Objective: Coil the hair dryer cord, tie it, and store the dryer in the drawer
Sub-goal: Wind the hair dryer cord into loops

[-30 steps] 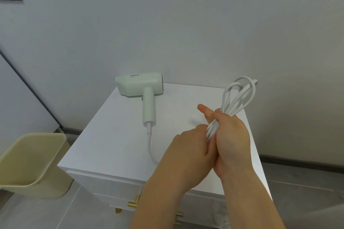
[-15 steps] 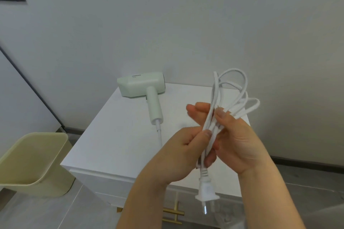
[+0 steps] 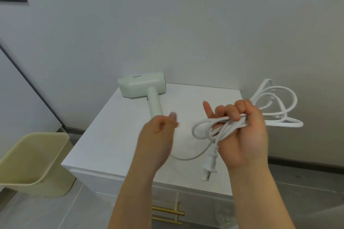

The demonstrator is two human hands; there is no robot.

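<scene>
A person's right hand [image 3: 243, 132] closes its grip round the gathered white cord [image 3: 229, 125] of a pale green hair dryer [image 3: 142, 84], above the near right part of a white bench [image 3: 111, 135] fitted with drawers. Several loops stand out to the right of the fist, beyond the bench's right edge, and a smaller loop pokes out to its left. The index finger is raised clear of the bundle.

The left hand [image 3: 158, 135] hovers just left of the bundle, its fingers loosely curled. It is blurred, but nothing shows in its grip.

The dryer lies on its side at the far left of the bench, handle pointing toward the near edge. A slack length of cord appears from under the left hand and curves up into the right fist.

The plug [image 3: 210, 165] dangles below the right hand, over the near part of the bench.

By the look of it, the coiling is largely done: most of the cord sits in the bundle. No wrap or knot can be seen round the loops, so the tying appears to lie ahead, with the hanging plug end the likely piece to wind round them.

Storage has not begun. The drawer [image 3: 204, 208] below the bench top, with its brass handle [image 3: 168, 213], looks closed at the bottom of the frame. A yellow-green bin [image 3: 37, 160] stands on the floor to the left.
</scene>
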